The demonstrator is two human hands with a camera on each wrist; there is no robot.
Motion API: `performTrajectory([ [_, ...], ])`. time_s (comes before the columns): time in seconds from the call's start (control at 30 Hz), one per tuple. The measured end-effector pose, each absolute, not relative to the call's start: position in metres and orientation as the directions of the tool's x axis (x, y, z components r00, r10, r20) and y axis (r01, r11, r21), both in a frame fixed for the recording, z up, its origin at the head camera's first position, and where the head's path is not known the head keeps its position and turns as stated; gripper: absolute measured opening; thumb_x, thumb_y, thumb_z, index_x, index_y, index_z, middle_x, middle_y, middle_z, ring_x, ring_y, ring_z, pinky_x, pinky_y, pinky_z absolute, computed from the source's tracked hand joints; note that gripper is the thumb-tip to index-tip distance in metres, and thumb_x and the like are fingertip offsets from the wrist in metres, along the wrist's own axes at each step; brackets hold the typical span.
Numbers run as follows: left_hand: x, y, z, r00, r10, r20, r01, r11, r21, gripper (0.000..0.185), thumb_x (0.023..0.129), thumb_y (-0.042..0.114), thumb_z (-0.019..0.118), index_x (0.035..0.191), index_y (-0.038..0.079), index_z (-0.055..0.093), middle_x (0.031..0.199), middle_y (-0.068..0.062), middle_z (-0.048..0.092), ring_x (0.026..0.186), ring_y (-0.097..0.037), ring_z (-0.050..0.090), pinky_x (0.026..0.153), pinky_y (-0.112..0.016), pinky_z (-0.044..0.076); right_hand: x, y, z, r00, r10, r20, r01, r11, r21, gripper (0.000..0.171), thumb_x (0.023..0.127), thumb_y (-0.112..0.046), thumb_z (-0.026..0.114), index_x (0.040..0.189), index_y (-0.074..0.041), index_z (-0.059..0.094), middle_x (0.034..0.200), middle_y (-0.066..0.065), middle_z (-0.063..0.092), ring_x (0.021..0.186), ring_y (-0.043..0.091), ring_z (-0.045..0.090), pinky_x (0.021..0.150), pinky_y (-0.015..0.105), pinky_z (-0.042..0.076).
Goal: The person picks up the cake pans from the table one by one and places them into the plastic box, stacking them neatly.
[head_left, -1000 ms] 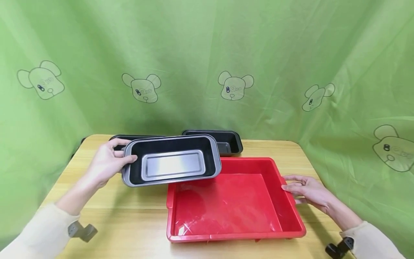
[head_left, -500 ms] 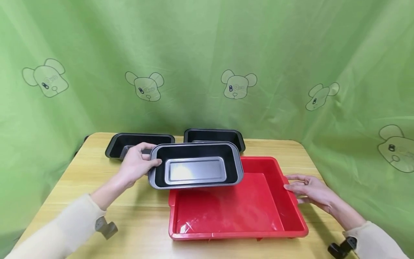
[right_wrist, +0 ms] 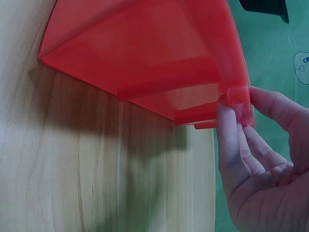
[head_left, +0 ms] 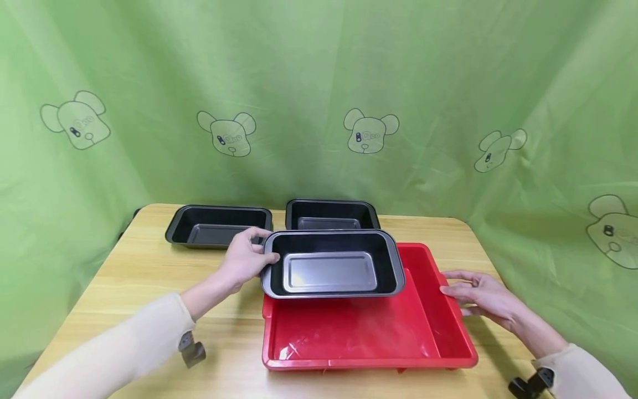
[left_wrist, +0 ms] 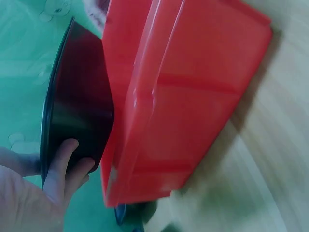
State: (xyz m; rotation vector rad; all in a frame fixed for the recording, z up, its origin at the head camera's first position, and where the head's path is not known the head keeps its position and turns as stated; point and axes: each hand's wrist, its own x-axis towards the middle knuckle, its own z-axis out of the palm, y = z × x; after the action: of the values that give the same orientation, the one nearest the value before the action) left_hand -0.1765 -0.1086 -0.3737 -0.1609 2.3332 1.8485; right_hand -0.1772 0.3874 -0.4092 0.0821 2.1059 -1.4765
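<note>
Left hand (head_left: 244, 257) clamps the 9 o'clock rim of a dark baking pan (head_left: 333, 265), likely stiff, light and slick, above the red tray (head_left: 451, 332)'s 12 o'clock end; right hand (head_left: 480, 296), fingers straight, touches its 3 o'clock rim.

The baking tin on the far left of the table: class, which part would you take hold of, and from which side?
Grip the flat rim at the near short end of the empty tin, coming from the front left. Its lip flares outward, giving thumb and fingers a ledge, and that side of the table is open. The left hand pinches its held tin the same way.
</note>
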Motion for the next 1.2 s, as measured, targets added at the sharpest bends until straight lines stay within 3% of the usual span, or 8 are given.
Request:
performTrajectory([
  [0.1, -0.177, -0.099, -0.377, -0.983, 0.015, -0.184, -0.176, 0.238, 0.955, 0.048, 0.080, -0.003, 0.071, 0.125, 0.004, 0.054, 0.097, -0.024, 0.073, 0.071, -0.018, 0.071, 0.054, -0.029, 0.060, -0.178, 0.388, -0.410, -0.838, -0.260, -0.479, 0.365, 0.384, -0.848, 0.063, 0.096, -0.023, 0.059, 0.145, 0.002, 0.029, 0.106, -0.004, 0.075, 0.097, 0.017, 0.072, 0.084, 0.041, 0.062],
  [0.37, -0.176, -0.075, -0.389, -0.984, 0.005, -0.177, -0.171, 0.233, 0.957, 0.041, 0.079, -0.005, 0.070, 0.118, 0.004, 0.058, 0.099, -0.022, 0.073, 0.078, -0.019, 0.072, 0.066, -0.030, 0.062, -0.178, 0.388, -0.411, -0.839, -0.260, -0.479, 0.364, 0.386, -0.848, 0.063, 0.097, -0.024, 0.058, 0.146, 0.003, 0.029, 0.107, -0.003, 0.074, 0.097, 0.018, 0.072, 0.084, 0.041, 0.062],
  [0.6, -0.177, -0.059, -0.399, -0.980, -0.004, -0.201, -0.195, 0.249, 0.949, 0.044, 0.077, -0.004, 0.071, 0.118, 0.005, 0.058, 0.095, -0.018, 0.073, 0.070, -0.014, 0.066, 0.059, -0.025, 0.057, -0.178, 0.388, -0.409, -0.841, -0.240, -0.485, 0.367, 0.406, -0.837, 0.065, 0.096, -0.026, 0.059, 0.146, 0.002, 0.029, 0.105, -0.004, 0.075, 0.097, 0.019, 0.072, 0.085, 0.042, 0.061],
  [0.77, -0.176, -0.050, -0.406, -0.975, -0.012, -0.222, -0.216, 0.275, 0.937, 0.044, 0.078, -0.001, 0.072, 0.119, 0.007, 0.057, 0.097, -0.017, 0.071, 0.072, -0.015, 0.064, 0.059, -0.025, 0.058, -0.178, 0.390, -0.411, -0.844, -0.240, -0.480, 0.363, 0.403, -0.840, 0.063, 0.096, -0.026, 0.060, 0.145, 0.001, 0.031, 0.105, -0.004, 0.075, 0.097, 0.019, 0.072, 0.085, 0.043, 0.061],
  [0.97, -0.174, -0.041, -0.413, -0.974, 0.004, -0.225, -0.214, 0.291, 0.932, 0.043, 0.079, -0.001, 0.073, 0.118, 0.008, 0.057, 0.090, -0.015, 0.069, 0.063, -0.017, 0.060, 0.052, -0.024, 0.052, -0.179, 0.392, -0.412, -0.845, -0.241, -0.477, 0.358, 0.409, -0.840, 0.063, 0.096, -0.026, 0.059, 0.145, 0.001, 0.032, 0.105, -0.004, 0.075, 0.097, 0.019, 0.072, 0.085, 0.043, 0.061],
  [1.2, -0.174, -0.033, -0.417, -0.961, 0.014, -0.277, -0.263, 0.275, 0.925, 0.043, 0.080, -0.001, 0.072, 0.118, 0.008, 0.054, 0.103, -0.015, 0.066, 0.075, -0.020, 0.063, 0.054, -0.025, 0.057, -0.179, 0.391, -0.411, -0.842, -0.245, -0.481, 0.359, 0.412, -0.838, 0.062, 0.096, -0.027, 0.059, 0.145, 0.001, 0.032, 0.105, -0.004, 0.075, 0.097, 0.019, 0.072, 0.085, 0.043, 0.061],
])
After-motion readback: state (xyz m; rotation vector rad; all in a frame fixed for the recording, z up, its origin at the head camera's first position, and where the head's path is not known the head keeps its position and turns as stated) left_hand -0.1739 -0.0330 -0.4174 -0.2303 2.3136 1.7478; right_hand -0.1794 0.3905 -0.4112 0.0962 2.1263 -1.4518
